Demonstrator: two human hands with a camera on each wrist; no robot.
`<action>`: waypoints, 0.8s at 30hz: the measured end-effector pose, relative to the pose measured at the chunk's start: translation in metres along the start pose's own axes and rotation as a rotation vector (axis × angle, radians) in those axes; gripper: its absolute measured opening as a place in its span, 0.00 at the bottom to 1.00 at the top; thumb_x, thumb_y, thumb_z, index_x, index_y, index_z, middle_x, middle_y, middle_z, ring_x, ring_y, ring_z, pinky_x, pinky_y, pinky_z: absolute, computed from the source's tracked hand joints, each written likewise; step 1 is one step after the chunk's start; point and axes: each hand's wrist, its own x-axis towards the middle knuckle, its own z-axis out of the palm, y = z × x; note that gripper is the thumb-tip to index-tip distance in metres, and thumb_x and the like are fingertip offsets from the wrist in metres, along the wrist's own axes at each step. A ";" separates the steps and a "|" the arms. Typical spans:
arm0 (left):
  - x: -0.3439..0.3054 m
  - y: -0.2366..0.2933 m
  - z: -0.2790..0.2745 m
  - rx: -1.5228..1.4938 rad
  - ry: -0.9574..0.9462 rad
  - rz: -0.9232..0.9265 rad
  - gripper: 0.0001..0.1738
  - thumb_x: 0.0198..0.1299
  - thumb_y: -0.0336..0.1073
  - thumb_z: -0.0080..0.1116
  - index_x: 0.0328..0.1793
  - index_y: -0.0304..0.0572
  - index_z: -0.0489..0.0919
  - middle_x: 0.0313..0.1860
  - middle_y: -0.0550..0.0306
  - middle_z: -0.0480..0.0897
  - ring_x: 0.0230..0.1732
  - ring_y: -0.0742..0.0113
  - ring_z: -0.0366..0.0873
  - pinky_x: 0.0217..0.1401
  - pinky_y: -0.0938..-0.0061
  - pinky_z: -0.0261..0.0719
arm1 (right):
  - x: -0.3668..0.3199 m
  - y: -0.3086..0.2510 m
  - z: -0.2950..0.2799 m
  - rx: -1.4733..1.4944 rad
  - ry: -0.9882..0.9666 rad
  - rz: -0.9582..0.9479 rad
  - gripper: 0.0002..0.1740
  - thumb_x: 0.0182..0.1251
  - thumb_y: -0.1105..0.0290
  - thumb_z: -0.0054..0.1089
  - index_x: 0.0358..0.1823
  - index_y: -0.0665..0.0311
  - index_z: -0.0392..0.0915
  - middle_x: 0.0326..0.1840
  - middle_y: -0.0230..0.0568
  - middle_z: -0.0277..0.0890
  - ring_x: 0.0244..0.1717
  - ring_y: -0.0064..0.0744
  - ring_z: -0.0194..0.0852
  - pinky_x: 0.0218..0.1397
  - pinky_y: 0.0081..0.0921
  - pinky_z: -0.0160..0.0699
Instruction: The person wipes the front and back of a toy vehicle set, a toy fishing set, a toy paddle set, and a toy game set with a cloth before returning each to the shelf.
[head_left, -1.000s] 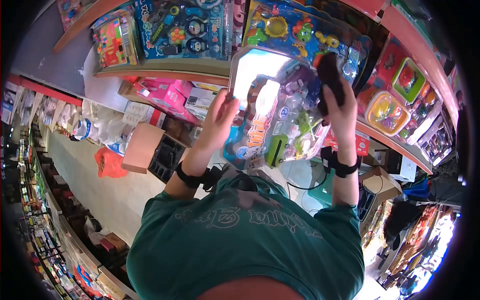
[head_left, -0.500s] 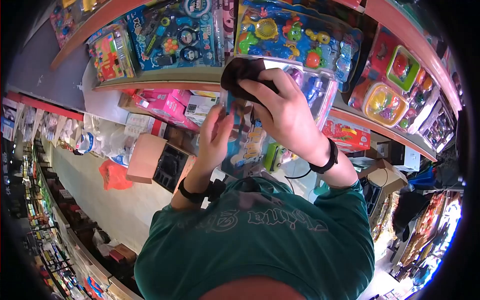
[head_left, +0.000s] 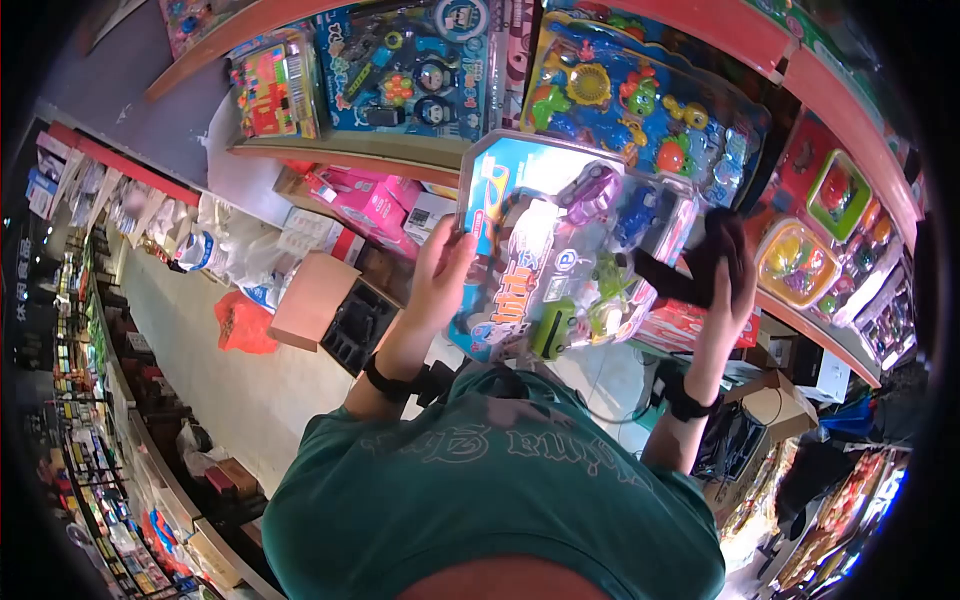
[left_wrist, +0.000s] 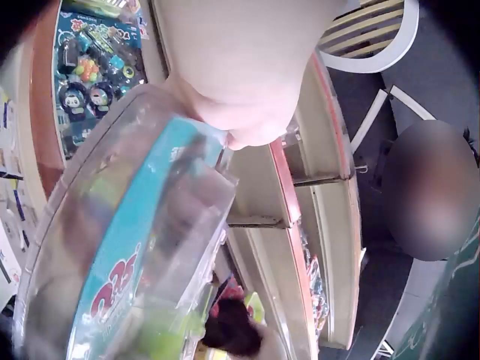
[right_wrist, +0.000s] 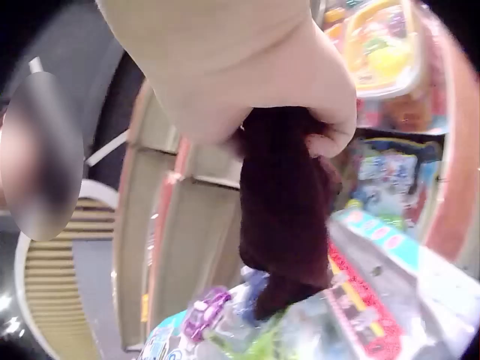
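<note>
1. The left hand [head_left: 440,265] held the toy pack [head_left: 555,250] by its left edge, fingers and thumb pinching the card. The pack stood raised in front of the shelf [head_left: 340,155] and extended from this grip toward the other hand.
2. In the left wrist view, the left hand [left_wrist: 240,67] closed on the upper edge of the toy pack [left_wrist: 127,247]. The pack's clear plastic bubble ran down and away from the grip.
3. The right hand [head_left: 735,290] was curled round a dark cloth [head_left: 700,265]. The cloth trailed out of this grip toward the right edge of the pack.
4. In the right wrist view, the dark cloth [right_wrist: 285,202] hung below the right hand [right_wrist: 225,67]. Its lower end met the clear front of the toy pack [right_wrist: 315,322].
5. Beyond both grips, a fishing toy set [head_left: 640,100] and a blue toy set [head_left: 420,70] leaned on the shelf.
6. Below the left grip lay pink boxes [head_left: 370,200] and a cardboard box [head_left: 310,295].
7. Beyond the right grip, toy food trays [head_left: 800,255] stood on a red shelf [head_left: 820,335].
</note>
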 end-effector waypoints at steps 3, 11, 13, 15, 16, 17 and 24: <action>0.004 -0.003 -0.004 -0.105 0.036 -0.049 0.14 0.72 0.40 0.50 0.56 0.39 0.72 0.42 0.66 0.77 0.39 0.83 0.72 0.40 0.85 0.70 | -0.022 0.039 -0.044 0.290 -0.081 0.473 0.25 0.69 0.66 0.52 0.64 0.70 0.68 0.58 0.45 0.74 0.59 0.36 0.74 0.62 0.29 0.72; 0.027 -0.016 -0.012 -0.150 0.020 -0.142 0.17 0.71 0.40 0.51 0.60 0.39 0.72 0.45 0.65 0.79 0.43 0.81 0.75 0.43 0.83 0.73 | -0.076 0.134 -0.066 0.522 -0.388 0.942 0.31 0.61 0.65 0.52 0.67 0.68 0.65 0.57 0.47 0.75 0.57 0.42 0.75 0.62 0.37 0.74; 0.032 -0.012 -0.017 -0.192 -0.002 -0.158 0.16 0.71 0.40 0.52 0.59 0.41 0.73 0.42 0.67 0.78 0.38 0.84 0.75 0.35 0.86 0.72 | -0.068 0.134 -0.058 0.526 -0.345 0.975 0.31 0.61 0.64 0.53 0.66 0.68 0.66 0.57 0.46 0.75 0.57 0.41 0.75 0.62 0.37 0.74; 0.039 -0.014 -0.024 -0.184 0.017 -0.151 0.15 0.71 0.40 0.52 0.58 0.42 0.74 0.41 0.68 0.78 0.36 0.85 0.74 0.32 0.87 0.71 | -0.064 0.136 -0.050 0.511 -0.346 0.977 0.30 0.62 0.64 0.53 0.65 0.67 0.67 0.56 0.46 0.75 0.56 0.40 0.75 0.62 0.36 0.74; 0.042 -0.019 -0.031 -0.178 0.016 -0.133 0.15 0.71 0.41 0.53 0.58 0.42 0.74 0.41 0.68 0.78 0.36 0.85 0.74 0.33 0.87 0.71 | -0.061 0.139 -0.046 0.503 -0.347 0.976 0.29 0.62 0.63 0.53 0.65 0.67 0.67 0.56 0.46 0.75 0.56 0.39 0.75 0.61 0.36 0.74; 0.045 -0.021 -0.036 -0.167 0.014 -0.131 0.15 0.70 0.41 0.53 0.58 0.43 0.74 0.41 0.67 0.78 0.36 0.83 0.75 0.32 0.86 0.72 | -0.059 0.142 -0.042 0.495 -0.348 0.972 0.29 0.62 0.63 0.53 0.64 0.67 0.68 0.56 0.45 0.75 0.55 0.39 0.75 0.61 0.36 0.74; 0.079 -0.027 -0.113 -0.156 0.092 -0.113 0.20 0.69 0.43 0.56 0.61 0.44 0.73 0.44 0.67 0.77 0.36 0.81 0.77 0.31 0.84 0.73 | -0.059 0.110 0.014 0.647 -0.396 0.901 0.29 0.61 0.65 0.50 0.64 0.69 0.65 0.59 0.46 0.72 0.61 0.42 0.71 0.66 0.39 0.70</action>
